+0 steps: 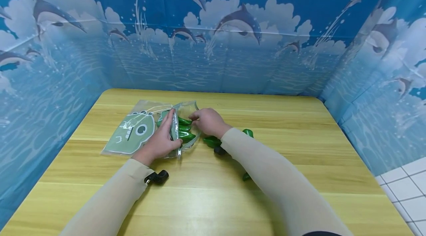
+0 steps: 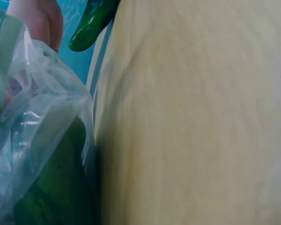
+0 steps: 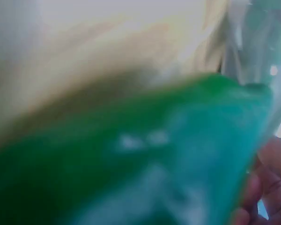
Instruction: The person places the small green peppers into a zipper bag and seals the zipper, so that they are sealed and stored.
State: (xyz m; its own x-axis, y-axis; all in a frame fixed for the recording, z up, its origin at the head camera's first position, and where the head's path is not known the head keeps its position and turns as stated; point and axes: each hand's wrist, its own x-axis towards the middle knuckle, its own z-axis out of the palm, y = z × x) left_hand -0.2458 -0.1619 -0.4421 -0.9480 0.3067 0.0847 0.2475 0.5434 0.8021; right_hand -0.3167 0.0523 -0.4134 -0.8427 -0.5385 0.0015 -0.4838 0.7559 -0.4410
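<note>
A clear plastic bag with a green cartoon dinosaur face lies on the table, its mouth toward the right. Several shiny green peppers are inside, near the mouth. My left hand holds the bag beside its mouth, long fingers fairly straight and thumb spread. At the far right rim, my right hand pinches the bag's edge with bent fingers. Just below that hand lies another green pepper, partly hidden by the wrist. A blurred green pepper fills the lower right wrist view, in front of the curled fingers.
More green peppers lie beyond and under the right forearm, one at its far side and one mostly covered. The wooden table reaches a dolphin-printed curtain at the back and sides.
</note>
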